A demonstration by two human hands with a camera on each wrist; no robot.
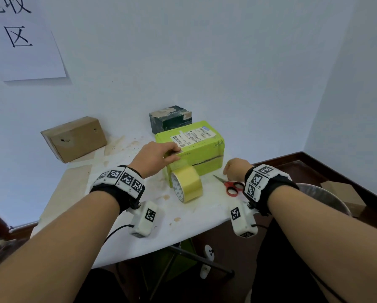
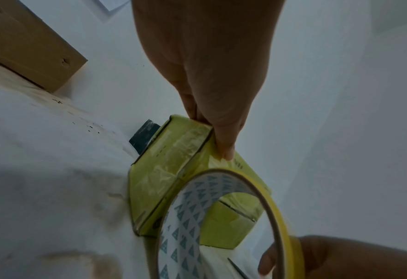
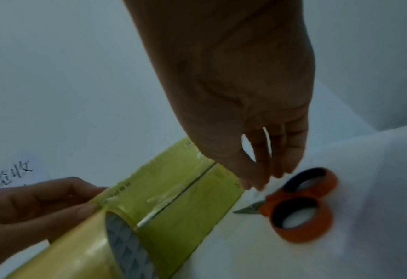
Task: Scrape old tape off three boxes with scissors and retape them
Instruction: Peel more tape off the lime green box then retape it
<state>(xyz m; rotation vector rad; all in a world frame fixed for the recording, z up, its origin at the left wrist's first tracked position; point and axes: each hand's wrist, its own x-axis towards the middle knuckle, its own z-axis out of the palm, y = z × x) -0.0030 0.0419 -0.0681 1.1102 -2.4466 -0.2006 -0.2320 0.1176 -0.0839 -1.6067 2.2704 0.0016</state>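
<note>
A green box [image 1: 196, 147] with a shipping label lies mid-table, its front seam slit open. My left hand [image 1: 157, 156] holds its near left top corner, fingers over the top and thumb [image 2: 226, 143] pressed on the front face. A roll of yellowish tape [image 1: 187, 184] stands on edge against the box front, below that hand; its core [image 2: 185, 217] fills the left wrist view. Red-handled scissors [image 1: 232, 186] lie on the table right of the roll. My right hand [image 3: 264, 168] hovers just above them, fingers straight and pointing down, holding nothing.
A brown cardboard box [image 1: 74, 138] leans by the wall at back left. A dark box [image 1: 170, 119] with torn patches stands behind the green one. The white stained table cover [image 1: 139, 226] ends near my wrists. A metal bin [image 1: 323, 197] stands at the right.
</note>
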